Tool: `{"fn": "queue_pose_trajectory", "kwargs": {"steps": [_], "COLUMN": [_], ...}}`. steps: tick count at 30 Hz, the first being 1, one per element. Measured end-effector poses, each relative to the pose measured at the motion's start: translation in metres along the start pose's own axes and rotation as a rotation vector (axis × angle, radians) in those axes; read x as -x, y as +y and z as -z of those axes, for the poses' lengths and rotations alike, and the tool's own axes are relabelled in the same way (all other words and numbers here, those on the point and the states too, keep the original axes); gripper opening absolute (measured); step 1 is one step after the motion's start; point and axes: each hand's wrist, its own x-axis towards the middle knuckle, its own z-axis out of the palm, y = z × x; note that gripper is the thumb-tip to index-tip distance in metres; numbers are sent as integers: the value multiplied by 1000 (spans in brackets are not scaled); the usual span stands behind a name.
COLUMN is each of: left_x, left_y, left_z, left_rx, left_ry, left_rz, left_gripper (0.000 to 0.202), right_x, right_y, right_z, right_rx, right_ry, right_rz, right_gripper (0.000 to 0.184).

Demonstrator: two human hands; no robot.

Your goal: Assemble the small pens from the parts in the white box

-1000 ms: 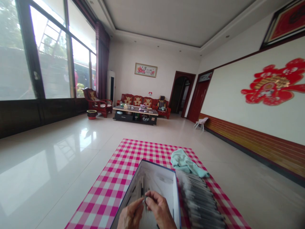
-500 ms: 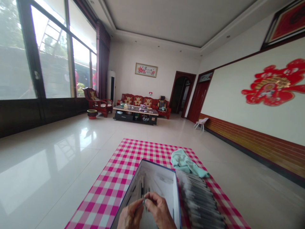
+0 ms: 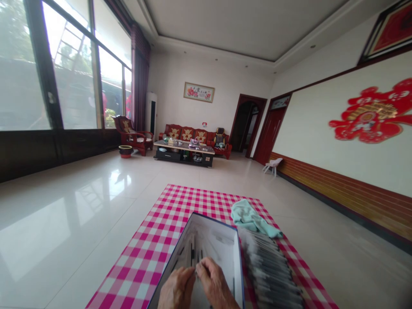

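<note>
Over an open white box with a blue rim (image 3: 238, 253), both hands meet with their fingertips close together. My left hand (image 3: 177, 286) is closed in a pinch, and my right hand (image 3: 214, 280) pinches from the other side. Whatever lies between the fingertips is small and mostly hidden, too unclear to name. Inside the box, just beyond the fingers, lie several thin dark and grey sticks (image 3: 192, 251) among clear plastic wrapping. Right of the box, a row of many slim dark rods in clear plastic sleeves (image 3: 273, 270) lies side by side.
The box stands on a pink and white checked cloth (image 3: 144, 240). A mint green cloth (image 3: 252, 219) lies crumpled at its far right. Beyond the tiled floor stand a low table (image 3: 183, 153), a wooden sofa (image 3: 193, 134) and a small pale chair (image 3: 273, 166).
My fingertips have shifted slightly, and the small thing between them shows less now. The camera view has tilted a little. Box, rods and cloth stay in place.
</note>
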Motion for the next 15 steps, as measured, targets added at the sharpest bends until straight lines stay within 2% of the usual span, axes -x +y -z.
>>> {"fn": "queue_pose_trajectory", "kwargs": {"steps": [5, 12, 15], "left_x": [-1, -1, -1], "left_y": [14, 19, 20], "left_z": [10, 12, 12], "left_rx": [-58, -48, -42], "left_ry": [-7, -21, -38], "left_rz": [-29, 6, 15], "left_gripper": [26, 24, 25], "right_x": [-2, 3, 3], "right_y": [4, -5, -2], "right_z": [-2, 5, 3], "right_rx": [54, 9, 42], "right_ry": [52, 17, 22], "right_rz": [10, 62, 86], "right_gripper": [37, 26, 28]}}
